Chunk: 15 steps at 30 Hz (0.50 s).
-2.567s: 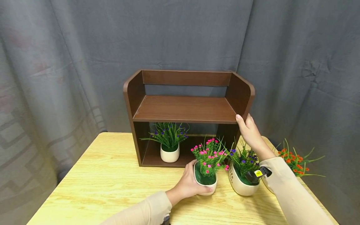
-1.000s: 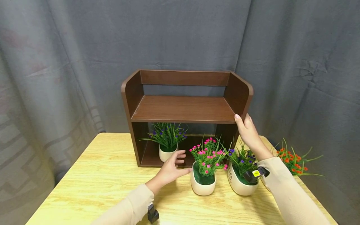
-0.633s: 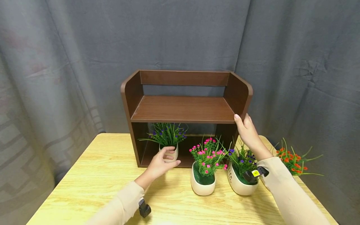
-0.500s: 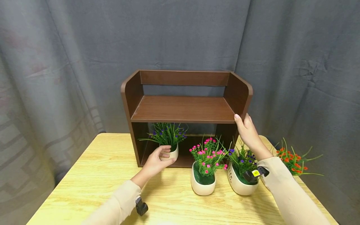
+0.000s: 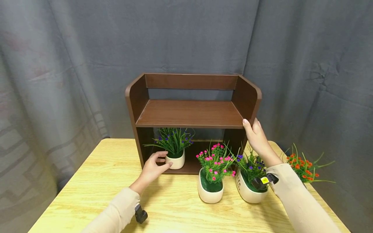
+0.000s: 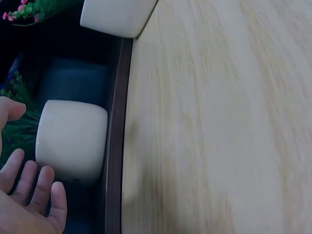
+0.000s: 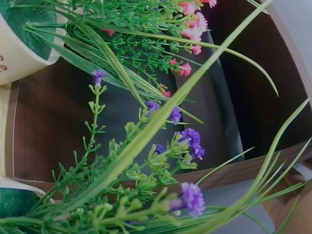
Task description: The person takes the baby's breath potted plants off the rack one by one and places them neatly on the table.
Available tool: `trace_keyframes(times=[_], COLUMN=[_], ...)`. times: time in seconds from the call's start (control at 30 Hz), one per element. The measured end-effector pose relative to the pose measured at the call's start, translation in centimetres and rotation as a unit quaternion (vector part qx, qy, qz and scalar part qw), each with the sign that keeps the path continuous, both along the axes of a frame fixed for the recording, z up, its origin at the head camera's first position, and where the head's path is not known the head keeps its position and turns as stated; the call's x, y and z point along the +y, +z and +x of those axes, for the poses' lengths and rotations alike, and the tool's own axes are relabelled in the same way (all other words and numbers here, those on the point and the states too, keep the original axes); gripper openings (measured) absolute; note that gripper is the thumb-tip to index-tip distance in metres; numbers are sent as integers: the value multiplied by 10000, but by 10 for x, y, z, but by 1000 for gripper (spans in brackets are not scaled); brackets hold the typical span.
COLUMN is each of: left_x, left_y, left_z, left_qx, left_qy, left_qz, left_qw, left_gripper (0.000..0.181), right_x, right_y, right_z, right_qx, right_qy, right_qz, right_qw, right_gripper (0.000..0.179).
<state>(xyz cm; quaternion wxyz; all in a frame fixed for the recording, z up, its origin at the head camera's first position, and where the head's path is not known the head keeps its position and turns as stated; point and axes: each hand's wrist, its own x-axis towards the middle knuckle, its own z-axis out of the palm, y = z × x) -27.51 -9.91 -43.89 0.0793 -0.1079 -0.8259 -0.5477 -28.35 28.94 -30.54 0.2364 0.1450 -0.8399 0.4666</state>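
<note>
A brown two-tier shelf (image 5: 190, 111) stands on the table. In its lower compartment, toward the left, sits a white pot (image 5: 176, 162) of grassy green leaves with small blue-purple flowers. My left hand (image 5: 151, 169) is at the pot's left side, its fingertips close to the wall. The left wrist view shows the thumb and fingers spread beside this white pot (image 6: 73, 141). My right hand (image 5: 257, 138) grips the front edge of the shelf's right side panel, thumb on the inner face and fingers around the outside. Leaves partly cover that hand in the right wrist view.
In front of the shelf stand a white pot with pink flowers (image 5: 210, 195) and a lettered white pot with purple flowers (image 5: 250, 194). An orange-flowered plant (image 5: 304, 166) is at the right, partly behind the right sleeve. Grey curtains (image 5: 192, 35) hang behind the wooden table (image 5: 96, 174).
My left hand has let go of the pink-flowered pot and moved left to the pot in the shelf's lower compartment. My right hand keeps its grip on the side panel.
</note>
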Motion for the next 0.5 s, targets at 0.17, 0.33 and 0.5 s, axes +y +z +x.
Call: trace_keyframes(times=[0.17, 0.33, 0.5], left_x=[-3, -5, -3], left_y=[-5, -12, -14], left_z=[-4, -9, -16], left_qx=[58, -141, -349], left_qy=[199, 338, 228], left_qz=[-72, -24, 37], left_qw=[9998, 9993, 9991], left_gripper=[52, 62, 75], right_x=[0, 0, -1], right_y=[-1, -2, -3], right_z=[-1, -2, -2], right_qx=[126, 162, 106], right_qy=[40, -37, -113], right_qz=[-48, -21, -23], right_qw=[9999, 9999, 9999], right_gripper=[55, 55, 56])
